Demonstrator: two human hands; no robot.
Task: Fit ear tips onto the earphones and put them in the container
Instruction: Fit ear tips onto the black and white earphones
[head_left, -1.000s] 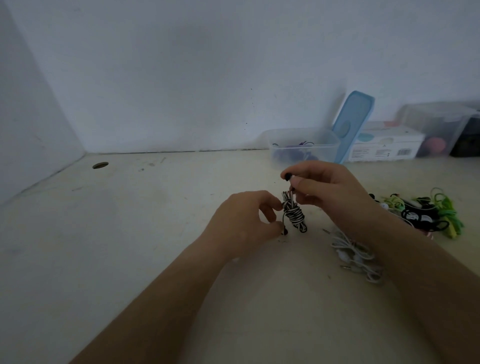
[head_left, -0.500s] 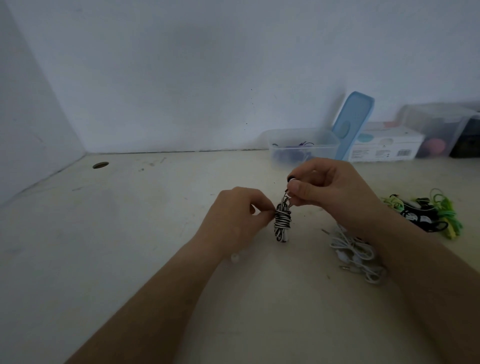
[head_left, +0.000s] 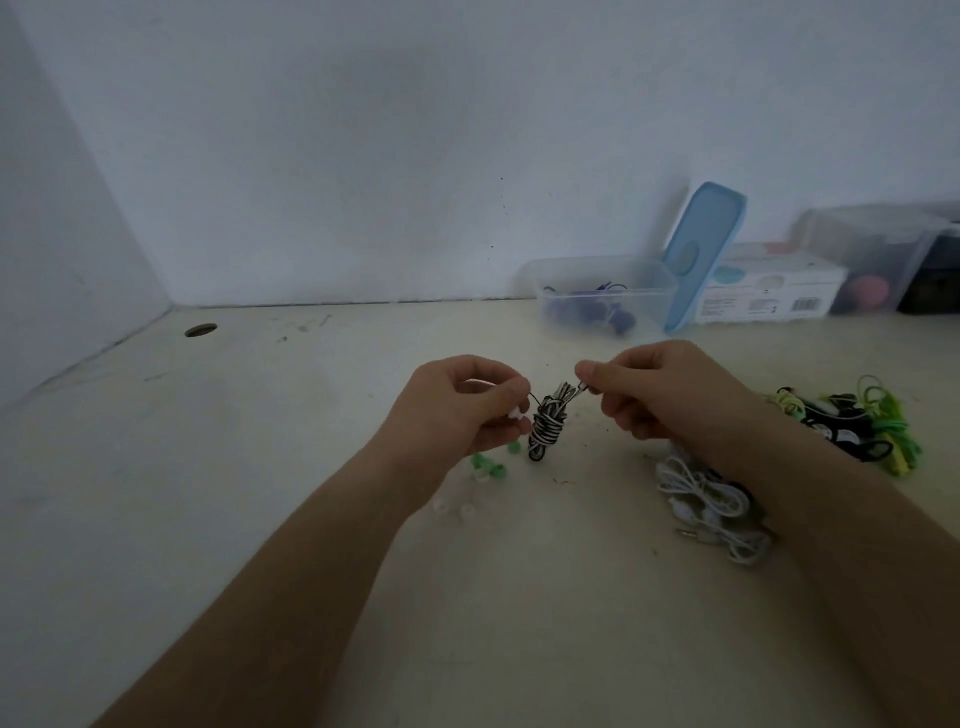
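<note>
Earphones with white cords, the white earphones (head_left: 706, 506), lie tangled nearest the person on the pale table (head_left: 260, 467), just beside the right forearm. Level with them, to the left, two clear ear tips (head_left: 452, 508) sit side by side near the left forearm, and a little farther on lie some green ear tips (head_left: 488, 467), close under the left hand (head_left: 462, 410).

Between the two hands hang the striped earphones (head_left: 546, 427), a tight bundle of black-and-white cord; whether its lower end touches the table cannot be told. The left hand's thumb and forefinger are curled and pinch a small white piece (head_left: 514, 414) joined to the bundle by a thin dark cord. The right hand (head_left: 665, 395) pinches the bundle's upper end between thumb and forefinger, its other fingers curled beneath.

Farther right lies a heap of green and black earphones (head_left: 852, 423). At the wall stands the clear container (head_left: 602, 275), open, with dark and purple items inside. A blue lid (head_left: 701, 249) leans beside it, then a white box (head_left: 769, 293) and a second clear tub (head_left: 872, 244). A round hole (head_left: 201, 330) marks the table at far left.
</note>
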